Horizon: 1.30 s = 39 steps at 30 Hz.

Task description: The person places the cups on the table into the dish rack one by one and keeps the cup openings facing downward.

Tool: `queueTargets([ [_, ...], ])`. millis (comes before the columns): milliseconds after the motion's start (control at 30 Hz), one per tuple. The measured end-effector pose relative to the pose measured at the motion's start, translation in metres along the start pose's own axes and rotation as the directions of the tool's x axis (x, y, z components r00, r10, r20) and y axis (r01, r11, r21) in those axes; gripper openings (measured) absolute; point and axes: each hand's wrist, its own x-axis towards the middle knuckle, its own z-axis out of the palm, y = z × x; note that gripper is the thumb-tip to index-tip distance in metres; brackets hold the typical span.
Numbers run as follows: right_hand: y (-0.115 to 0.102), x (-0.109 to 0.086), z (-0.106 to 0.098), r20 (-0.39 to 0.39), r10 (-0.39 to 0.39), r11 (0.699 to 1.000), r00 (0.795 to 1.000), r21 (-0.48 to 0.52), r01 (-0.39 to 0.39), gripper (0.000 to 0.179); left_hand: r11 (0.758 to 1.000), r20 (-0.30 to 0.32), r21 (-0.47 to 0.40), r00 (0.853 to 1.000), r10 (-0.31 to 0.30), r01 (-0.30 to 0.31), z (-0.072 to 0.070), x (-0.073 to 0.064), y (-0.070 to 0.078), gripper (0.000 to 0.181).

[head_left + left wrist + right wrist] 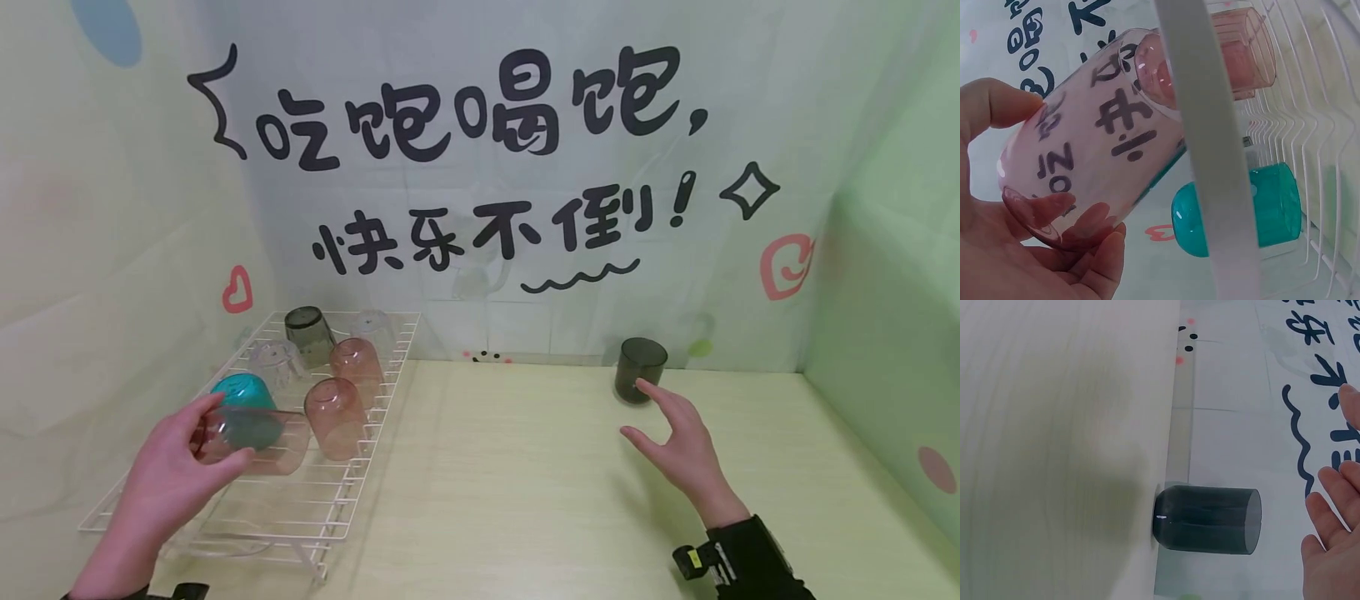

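In the head view my left hand (168, 475) grips a clear pink cup (281, 450) by one end, above the front of a white wire rack (300, 512). The cup lies on its side in the air; the left wrist view shows thumb and fingers around its base. Behind it on the rack, a teal cup (243, 387) and a pink cup (335, 417) stand upside down. Over at the right, my right hand (682, 442) has its fingers spread and holds nothing. Near it a dark grey cup (1207, 520) stands mouth up on the table, apart from the hand in the right wrist view.
Further back on the rack are another pink cup (356, 362), a grey cup (309, 333) and two colourless cups, one (277, 362) at the left. A pale wooden table (487, 483) reaches a white back wall with black lettering. A green wall (892, 333) bounds the right.
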Motion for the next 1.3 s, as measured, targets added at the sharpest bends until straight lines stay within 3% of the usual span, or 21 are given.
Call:
queueTargets([
  [333, 0.002, 0.001, -0.001, -0.005, -0.013, 1.000, 1.000, -0.010, 0.013, 0.063, 0.995, 0.014, 0.100, 1.000, 0.015, -0.016, -0.005, 0.000, -0.012, 0.079],
  [633, 0.006, 0.003, 0.000, -0.009, -0.024, 1.000, 1.000, -0.015, 0.023, 0.063, 0.988, 0.102, 0.149, 0.993, -0.057, 0.041, -0.009, -0.003, -0.024, 0.085],
  [1300, 0.017, 0.017, -0.005, 0.016, -0.057, 0.993, 0.998, -0.100, 0.058, 0.064, 0.962, 0.161, 0.267, 0.981, -0.104, 0.057, -0.009, 0.000, -0.046, 0.084],
])
